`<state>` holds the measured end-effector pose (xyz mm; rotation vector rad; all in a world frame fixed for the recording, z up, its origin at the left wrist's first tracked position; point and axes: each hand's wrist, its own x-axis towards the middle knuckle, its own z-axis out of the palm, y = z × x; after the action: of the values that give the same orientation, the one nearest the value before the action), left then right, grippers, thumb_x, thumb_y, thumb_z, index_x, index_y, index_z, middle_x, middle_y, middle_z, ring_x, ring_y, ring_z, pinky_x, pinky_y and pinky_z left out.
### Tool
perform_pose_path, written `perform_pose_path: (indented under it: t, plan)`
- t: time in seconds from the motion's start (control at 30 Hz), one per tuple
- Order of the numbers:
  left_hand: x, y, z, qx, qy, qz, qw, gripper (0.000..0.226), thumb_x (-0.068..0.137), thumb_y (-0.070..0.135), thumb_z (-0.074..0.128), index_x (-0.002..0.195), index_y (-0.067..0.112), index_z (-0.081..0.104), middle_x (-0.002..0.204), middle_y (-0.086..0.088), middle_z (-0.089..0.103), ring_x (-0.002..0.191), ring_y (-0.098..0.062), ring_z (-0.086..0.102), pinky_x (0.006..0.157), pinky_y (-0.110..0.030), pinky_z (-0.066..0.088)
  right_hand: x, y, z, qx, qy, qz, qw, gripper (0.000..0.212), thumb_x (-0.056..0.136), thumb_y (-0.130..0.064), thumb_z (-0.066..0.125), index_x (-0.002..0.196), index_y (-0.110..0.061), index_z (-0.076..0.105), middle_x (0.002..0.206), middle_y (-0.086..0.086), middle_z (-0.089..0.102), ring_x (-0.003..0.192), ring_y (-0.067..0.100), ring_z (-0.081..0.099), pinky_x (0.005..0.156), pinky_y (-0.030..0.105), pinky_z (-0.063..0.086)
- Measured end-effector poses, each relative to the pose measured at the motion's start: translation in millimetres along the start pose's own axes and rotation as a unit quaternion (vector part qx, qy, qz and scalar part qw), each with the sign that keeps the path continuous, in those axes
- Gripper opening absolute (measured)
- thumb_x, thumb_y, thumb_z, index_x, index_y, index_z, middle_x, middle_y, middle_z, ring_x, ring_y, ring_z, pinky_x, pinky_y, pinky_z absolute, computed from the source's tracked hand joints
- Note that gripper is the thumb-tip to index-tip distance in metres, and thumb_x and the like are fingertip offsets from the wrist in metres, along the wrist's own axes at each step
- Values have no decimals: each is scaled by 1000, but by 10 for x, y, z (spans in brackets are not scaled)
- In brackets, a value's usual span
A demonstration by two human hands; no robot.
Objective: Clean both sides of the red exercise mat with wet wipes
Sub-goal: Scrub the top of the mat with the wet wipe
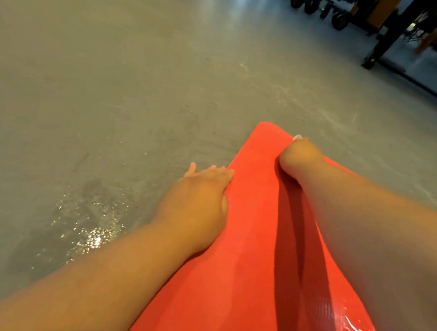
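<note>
Grey gym floor (114, 75), wet patch (90, 235) at L. Your left hand (201, 198) lies flat, fingers straight, on the L edge of the red mat (252, 248). Your right hand (299, 157) curls near its far R edge; can't tell if it grips anything. Mat lies lengthwise ahead; prob. light, floppy, wet-slick: take a long edge w/ both hands.

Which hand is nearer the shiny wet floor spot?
Left. The left hand sits at the red exercise mat's edge near the shiny wet spot; right hand is across the mat.
</note>
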<state>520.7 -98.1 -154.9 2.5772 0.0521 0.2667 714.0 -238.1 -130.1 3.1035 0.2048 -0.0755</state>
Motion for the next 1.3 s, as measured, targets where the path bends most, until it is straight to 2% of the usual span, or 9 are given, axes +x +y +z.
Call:
perform_pose_path:
  t: [0.23,0.4,0.53,0.67,0.9,0.97,1.1,1.17,1.3]
  plan:
    - [7,-27,25,-25,16,7,1000,50,93,11,39,142,20,44,149,0,43,138,-14,35,117,-30,9,-175,-299,7,48,9,-200,979,44,94,-7,37,136,-3,47,146,13,42,135,26,39,108,28,30]
    - [-6,-62,26,-86,92,-55,990,39,82,11,43,111,15,69,114,-2,67,109,-23,56,93,-31,42,-282,239,62,20,84,-57,995,32,96,-9,39,116,-3,63,125,20,59,113,35,56,91,36,44]
    - [34,-73,-2,-106,120,-99,982,34,80,5,44,99,14,70,107,-4,67,104,-24,56,85,-31,42,-906,-48,249,150,96,-246,953,43,87,-8,40,124,-6,61,133,9,56,124,22,52,109,24,32]
    - [-91,-86,-48,-113,133,-127,976,32,82,3,44,96,15,70,105,-3,67,102,-24,58,85,-31,43,-1379,-39,154,139,42,-406,902,49,79,-9,37,119,-6,65,129,7,59,119,17,55,104,16,29]
    - [-417,-166,-85,-72,153,-104,980,37,70,14,36,89,17,68,95,4,64,97,-21,56,78,-20,33,-449,69,118,161,71,-78,981,26,88,-5,53,107,-5,71,117,17,65,112,32,58,93,34,45]
    - [-400,-156,-104,-94,169,-118,974,36,69,13,36,86,17,67,92,7,60,97,-22,56,77,-20,33,-676,-150,158,182,90,-135,970,27,84,-3,53,103,-5,72,113,17,67,109,33,59,90,37,46]
    - [-399,-138,-112,-133,196,-139,962,36,66,12,35,84,18,65,92,9,56,96,-20,56,76,-18,33,-1432,-274,234,201,75,-423,881,33,80,-2,51,105,-6,72,117,8,68,108,24,60,94,25,38]
    - [-394,-129,-117,-134,196,-144,961,36,65,12,34,84,19,64,92,9,56,96,-19,57,78,-21,35,-1332,-185,209,178,72,-447,874,34,82,-8,46,102,-9,74,115,6,69,103,24,62,91,28,42]
    - [-396,-131,-110,-138,189,-148,961,36,63,12,34,83,20,64,90,9,57,97,-22,58,82,-27,41,-463,-9,184,140,125,-146,971,32,94,-20,46,102,-5,73,109,21,67,103,34,60,89,35,44]
